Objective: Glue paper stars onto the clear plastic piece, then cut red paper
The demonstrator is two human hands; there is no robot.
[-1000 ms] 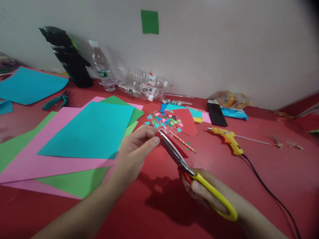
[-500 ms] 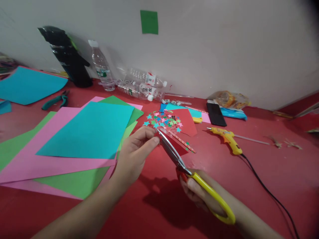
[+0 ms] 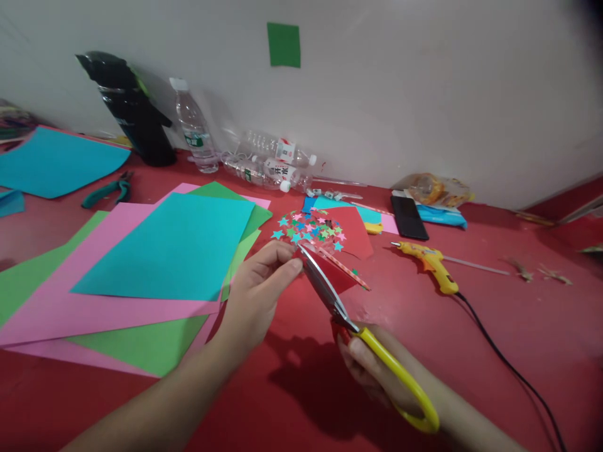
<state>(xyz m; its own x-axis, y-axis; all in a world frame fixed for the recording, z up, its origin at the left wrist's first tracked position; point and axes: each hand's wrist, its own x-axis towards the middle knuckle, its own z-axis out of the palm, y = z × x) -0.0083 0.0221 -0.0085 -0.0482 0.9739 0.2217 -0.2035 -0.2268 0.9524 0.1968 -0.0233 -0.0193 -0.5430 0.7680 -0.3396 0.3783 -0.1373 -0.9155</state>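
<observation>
My left hand (image 3: 257, 292) is closed in a pinch at the edge of a piece of red paper (image 3: 340, 277). The paper slants down to the right behind the scissor blades. My right hand (image 3: 372, 364) grips scissors (image 3: 325, 289) with yellow and red handles. Their blades point up and left, nearly closed, with the tips right by my left fingertips. Just beyond the tips lies a pile of small colourful paper stars (image 3: 308, 227). A patterned pencil-like stick (image 3: 346, 269) rests on the table near the blades.
Large coloured sheets (image 3: 164, 251) overlap on the left, with pliers (image 3: 110, 190) behind. A black flask (image 3: 134, 113), an upright bottle (image 3: 195, 129) and lying bottles (image 3: 268, 163) line the wall. Right: a phone (image 3: 408, 216) and a yellow glue gun (image 3: 431, 263) with a black cord.
The scissors and my right hand have shifted slightly left and down in the view, and the blades look a little closer together. My left hand keeps its pinch.
</observation>
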